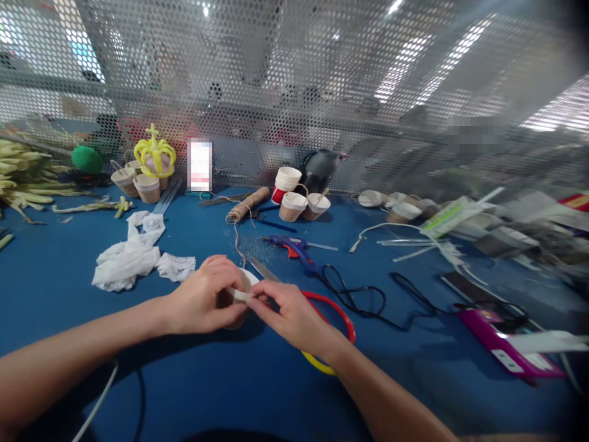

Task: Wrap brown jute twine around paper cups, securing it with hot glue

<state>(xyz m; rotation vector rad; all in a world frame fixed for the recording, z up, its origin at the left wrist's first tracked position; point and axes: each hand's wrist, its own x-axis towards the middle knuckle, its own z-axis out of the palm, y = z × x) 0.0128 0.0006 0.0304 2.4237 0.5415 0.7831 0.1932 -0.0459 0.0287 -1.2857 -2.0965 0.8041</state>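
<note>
A small paper cup (250, 277) is held low over the blue table, with my left hand (205, 298) closed around its side. The thumb and fingertips of my right hand (292, 313) pinch a narrow white strip (240, 296) at the cup's near side; whether it is rim or a separate piece is hard to tell. Most of the cup is hidden by my fingers. Twine (237, 239) runs from a roll (251, 204) toward the cup. Scissors with red and yellow handles (347, 325) lie partly under my right hand. Just beyond is a blue glue gun (294, 247).
Crumpled white lace (126, 264) lies left of the cup. Twine-wrapped cups (293, 207), a lit phone (199, 164) and a yellow crown (155, 156) stand along the perforated metal screen (257, 92). Black cord (359, 307) and a purple box (506, 344) are at right.
</note>
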